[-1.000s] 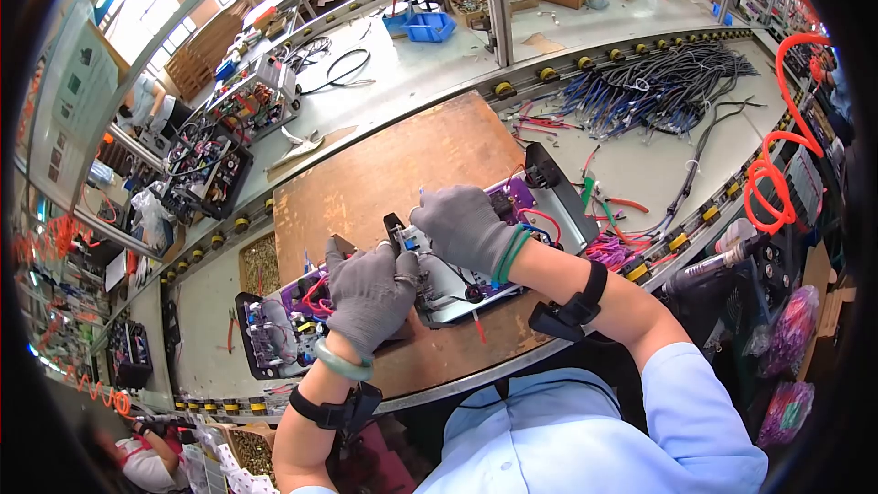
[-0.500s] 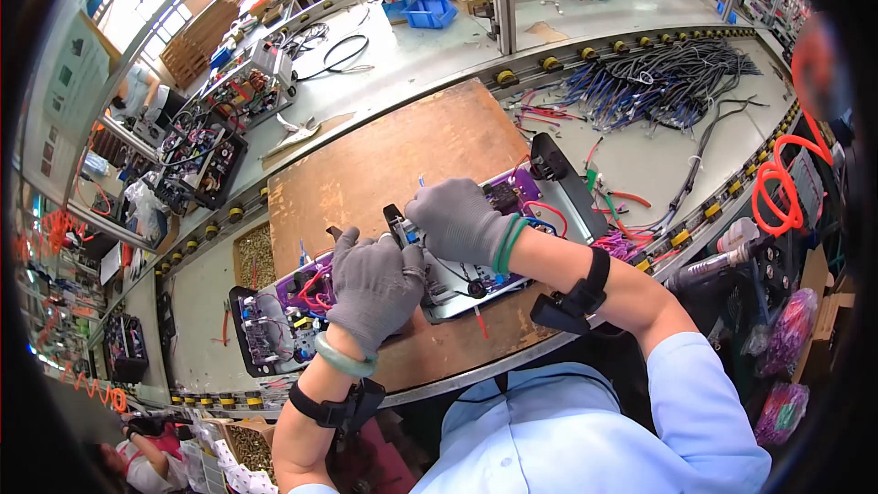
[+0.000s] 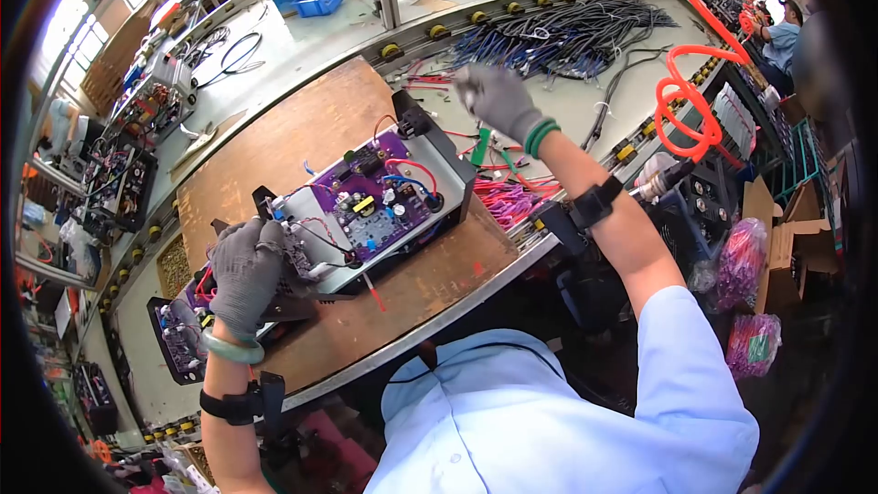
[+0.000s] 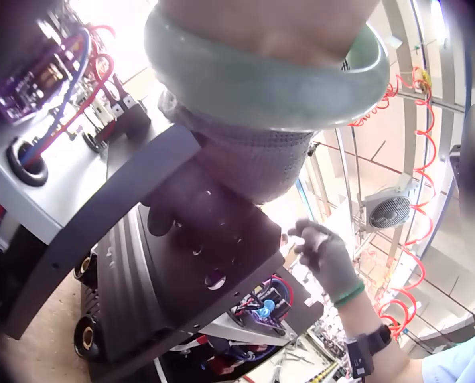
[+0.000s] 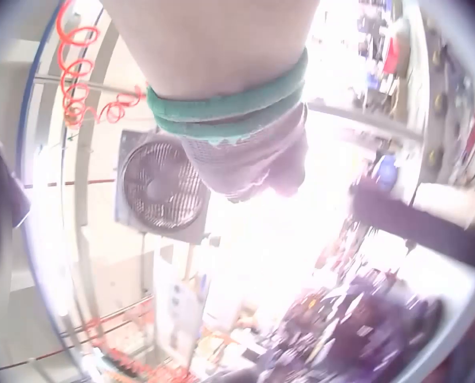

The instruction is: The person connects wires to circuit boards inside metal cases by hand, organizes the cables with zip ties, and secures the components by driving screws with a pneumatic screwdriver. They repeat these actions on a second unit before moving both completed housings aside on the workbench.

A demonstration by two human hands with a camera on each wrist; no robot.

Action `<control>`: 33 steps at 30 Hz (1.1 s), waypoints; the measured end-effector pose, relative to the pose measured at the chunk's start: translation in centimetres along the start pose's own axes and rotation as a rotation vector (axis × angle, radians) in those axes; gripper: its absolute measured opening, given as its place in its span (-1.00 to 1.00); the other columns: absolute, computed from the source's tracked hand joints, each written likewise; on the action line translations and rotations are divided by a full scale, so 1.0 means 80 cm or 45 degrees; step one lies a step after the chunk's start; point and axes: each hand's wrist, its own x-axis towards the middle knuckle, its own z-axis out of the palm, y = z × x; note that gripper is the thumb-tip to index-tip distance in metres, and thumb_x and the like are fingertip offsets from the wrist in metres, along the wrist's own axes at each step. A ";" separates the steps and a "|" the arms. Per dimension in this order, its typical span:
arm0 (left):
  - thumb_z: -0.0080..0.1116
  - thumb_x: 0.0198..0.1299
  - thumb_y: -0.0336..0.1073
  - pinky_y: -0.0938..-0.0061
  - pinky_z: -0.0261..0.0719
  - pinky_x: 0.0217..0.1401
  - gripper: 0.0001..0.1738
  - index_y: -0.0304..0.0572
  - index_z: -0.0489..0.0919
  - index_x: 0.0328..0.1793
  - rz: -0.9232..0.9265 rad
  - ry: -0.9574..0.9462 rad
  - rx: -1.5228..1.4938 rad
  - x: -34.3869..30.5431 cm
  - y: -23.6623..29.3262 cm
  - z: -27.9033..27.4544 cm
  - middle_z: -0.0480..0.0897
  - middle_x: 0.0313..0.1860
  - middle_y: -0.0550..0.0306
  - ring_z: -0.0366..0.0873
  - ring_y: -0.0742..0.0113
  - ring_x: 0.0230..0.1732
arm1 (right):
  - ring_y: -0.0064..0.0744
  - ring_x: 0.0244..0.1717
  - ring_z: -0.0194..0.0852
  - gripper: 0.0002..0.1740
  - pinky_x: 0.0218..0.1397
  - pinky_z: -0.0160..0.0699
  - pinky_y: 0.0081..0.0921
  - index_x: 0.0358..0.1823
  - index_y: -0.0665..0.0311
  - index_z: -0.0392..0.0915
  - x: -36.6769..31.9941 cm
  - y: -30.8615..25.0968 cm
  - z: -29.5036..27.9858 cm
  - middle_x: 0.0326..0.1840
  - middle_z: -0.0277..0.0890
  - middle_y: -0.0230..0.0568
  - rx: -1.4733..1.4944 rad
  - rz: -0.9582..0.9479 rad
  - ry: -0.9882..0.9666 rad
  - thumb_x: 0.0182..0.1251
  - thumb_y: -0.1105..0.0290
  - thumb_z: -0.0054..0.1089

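Observation:
A metal chassis point(image 3: 343, 261) carrying a purple circuit board point(image 3: 389, 187) lies on the brown wooden board point(image 3: 302, 128). In the head view, my gloved left hand point(image 3: 245, 279) grips the chassis at its left end. The left wrist view shows a black panel point(image 4: 205, 247) just below that hand, whose fingertips are hidden. My gloved right hand point(image 3: 498, 96) is raised away from the chassis, over the loose wires, blurred in the head view. Its fingers look loosely bent in the left wrist view, with nothing visible in them. A second chassis point(image 3: 183, 338) stands beyond my left hand.
A heap of dark cables point(image 3: 567, 41) lies at the back right, with pink wires point(image 3: 508, 201) nearer me. An orange coiled hose point(image 3: 686, 110) hangs at the right. Rollers line the bench edges. A blue bin point(image 3: 318, 0) stands on the far bench.
My right hand has left the chassis and moved right, toward the wires, uncovering the purple circuit board. My left hand stays at the chassis. The head view has swung to the right.

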 end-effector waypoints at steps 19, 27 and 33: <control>-0.11 0.45 0.17 0.03 0.50 0.15 -0.42 -0.18 0.71 0.01 -0.133 0.021 0.101 -0.002 0.016 -0.009 0.69 -0.12 -0.32 0.61 -0.33 0.03 | 0.08 -0.10 0.69 -0.74 0.04 0.62 -0.04 -0.11 0.11 0.71 -0.133 0.096 0.084 -0.16 0.70 0.02 -0.473 0.158 -0.208 0.40 0.16 0.14; -0.15 0.44 0.27 0.02 0.48 0.22 -0.33 -0.18 0.69 0.03 0.098 -0.024 0.217 0.004 -0.013 -0.003 0.70 0.02 -0.23 0.58 -0.24 0.16 | 0.03 -0.22 0.67 -0.66 -0.10 0.61 -0.18 -0.03 0.11 0.71 -0.136 0.092 0.048 -0.23 0.69 -0.01 -0.236 0.145 -0.101 0.44 0.05 0.21; -0.08 0.49 0.11 0.10 0.52 0.06 -0.48 -0.24 0.60 -0.12 -0.034 -0.018 0.180 0.012 -0.019 0.004 0.69 -0.19 -0.16 0.63 -0.18 -0.10 | -0.01 -0.17 0.68 -0.63 0.03 0.60 -0.17 -0.01 0.20 0.72 -0.148 0.116 0.049 -0.22 0.72 0.00 -0.132 0.405 -0.354 0.42 0.09 0.17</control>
